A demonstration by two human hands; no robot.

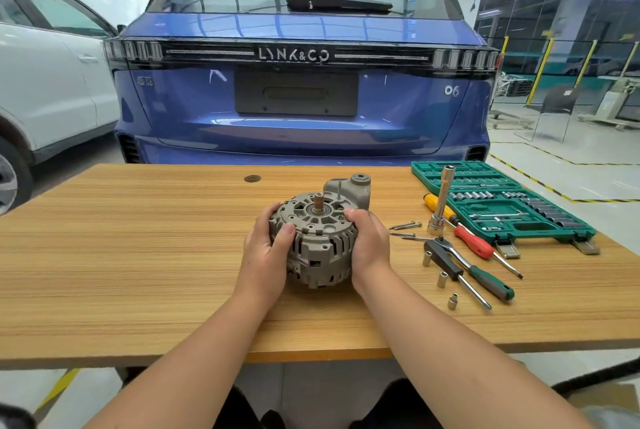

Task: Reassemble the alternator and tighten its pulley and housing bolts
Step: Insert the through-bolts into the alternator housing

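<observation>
Bare forearms, no sleeves, gloves; dark trousers.

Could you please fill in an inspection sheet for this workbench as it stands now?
Surface: wooden table, round grommet hole near the far edge.
Job's things: alternator on the table, shaft upward, no pulley on it; loose bolts lie to its right.
Clutter: open green socket set, ratchet, screwdrivers, upright extension bar, loose sockets.
Fingers: left hand and right hand grip the alternator's sides.
Cables: nothing seen.
Surroundings: blue car behind, white car at left.
</observation>
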